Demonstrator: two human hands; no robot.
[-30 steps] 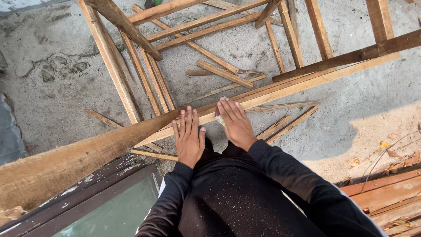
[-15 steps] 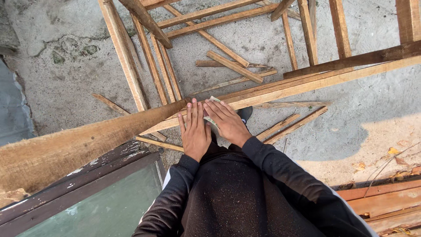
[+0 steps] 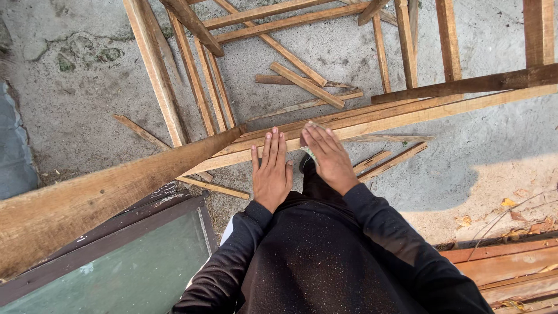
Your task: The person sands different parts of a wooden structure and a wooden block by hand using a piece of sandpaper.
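Pressing flat with fingers spread, the left hand [image 3: 271,171] lies palm down at the near edge of a long pale plank [image 3: 407,116], gripping nothing. Just beside it the right hand [image 3: 328,156] rests open on the same plank, with something small and pale green [image 3: 310,154] partly hidden under it. Loose wooden strips [image 3: 308,85] lie scattered on the concrete floor [image 3: 75,99] beyond, and a dark-framed glass panel [image 3: 116,261] lies to the left.

Both arms are stretched forward in dark sleeves. The left hand [image 3: 271,173] is laid flat, fingers together, on the long plank [image 3: 407,116]; the right hand [image 3: 329,157] is spread palm-down just beside it.
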